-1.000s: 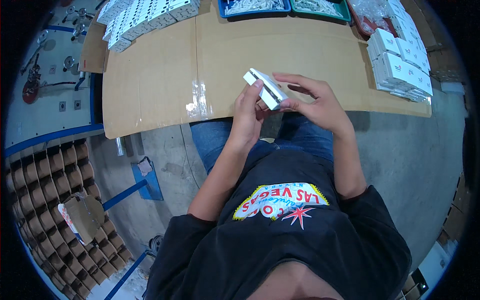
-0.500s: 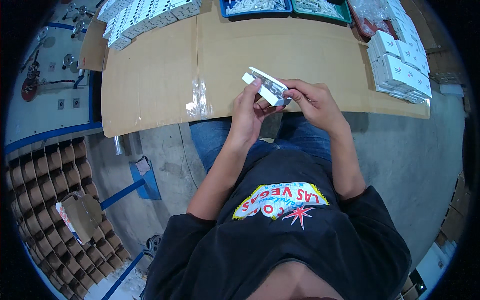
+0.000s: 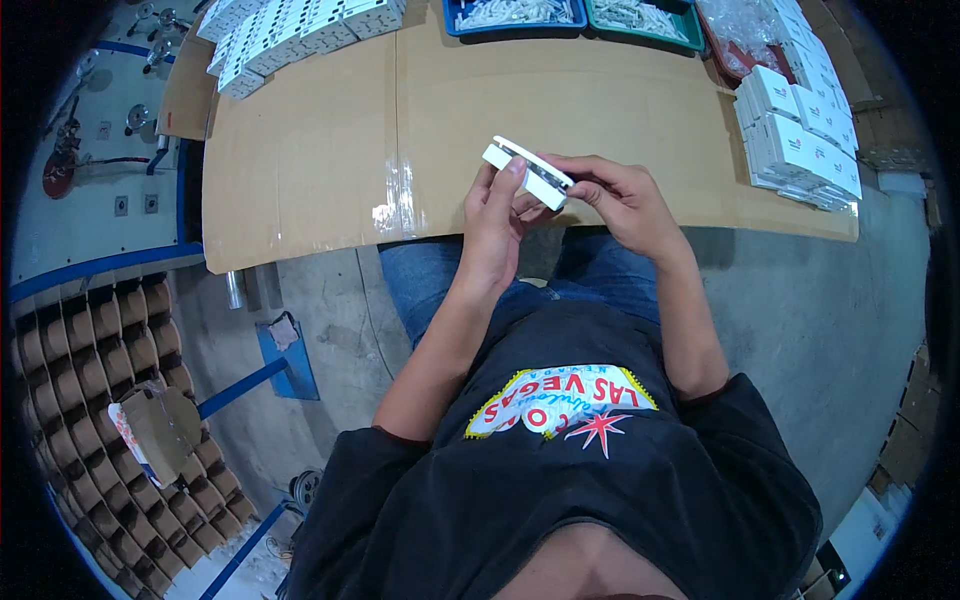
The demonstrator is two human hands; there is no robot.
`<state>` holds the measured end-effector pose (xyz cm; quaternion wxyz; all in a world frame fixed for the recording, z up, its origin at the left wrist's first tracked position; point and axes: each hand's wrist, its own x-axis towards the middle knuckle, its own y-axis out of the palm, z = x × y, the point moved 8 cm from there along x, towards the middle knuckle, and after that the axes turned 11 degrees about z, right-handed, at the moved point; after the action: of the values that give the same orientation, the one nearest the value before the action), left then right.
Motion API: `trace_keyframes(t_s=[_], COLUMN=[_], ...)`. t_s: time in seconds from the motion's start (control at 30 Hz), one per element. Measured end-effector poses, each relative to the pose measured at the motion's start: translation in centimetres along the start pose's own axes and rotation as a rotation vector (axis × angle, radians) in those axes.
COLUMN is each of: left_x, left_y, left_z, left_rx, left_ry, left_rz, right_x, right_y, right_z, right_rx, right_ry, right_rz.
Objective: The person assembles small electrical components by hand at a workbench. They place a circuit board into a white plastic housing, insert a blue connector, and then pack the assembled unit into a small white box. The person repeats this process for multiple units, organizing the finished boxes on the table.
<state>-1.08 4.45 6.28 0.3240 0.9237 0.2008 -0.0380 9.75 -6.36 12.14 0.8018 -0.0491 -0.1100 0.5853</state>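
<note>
A small white box is held between my two hands above the near edge of the table. Its lid is slightly raised, and a dark gap with something inside shows along its side; I cannot make out the contents. My left hand grips the box from the left and below, with the thumb on its near face. At the right end, my right hand pinches the corner between thumb and fingers.
Cardboard covers the table. White boxes stand in rows at the far left, and more white boxes are stacked at the right. A blue tray and a green tray hold small whitish pieces. A partitioned cardboard crate stands lower left.
The white box's lid has come down closer to its base, so the gap between them is narrower. My right hand has shifted slightly left with it.
</note>
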Motion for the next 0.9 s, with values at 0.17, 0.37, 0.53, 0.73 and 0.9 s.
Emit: trace_keyframes(t_s=[0.17, 0.37, 0.53, 0.73, 0.9], left_x=[-0.4, -0.6, -0.9, -0.9, -0.8], left_y=[0.4, 0.7, 2.5, 3.1, 2.5], left_z=[-0.6, -3.2, -4.2, -3.9, -3.3], left_rx=[0.020, 0.421, 0.922, 0.833, 0.840], left_ry=[0.009, 0.280, 0.445, 0.428, 0.362], left_rz=[0.012, -0.028, 0.060, 0.196, 0.223], right_x=[0.0, -1.0, -0.8, 0.5, -0.3], right_y=[0.3, -0.4, -0.2, 1.4, 1.9], right_z=[-0.6, -1.4, -1.6, -0.5, -1.3], right_rx=[0.189, 0.223, 0.368, 0.346, 0.462], right_ry=[0.037, 0.171, 0.203, 0.224, 0.296], right_rz=[0.094, 0.232, 0.075, 0.082, 0.126])
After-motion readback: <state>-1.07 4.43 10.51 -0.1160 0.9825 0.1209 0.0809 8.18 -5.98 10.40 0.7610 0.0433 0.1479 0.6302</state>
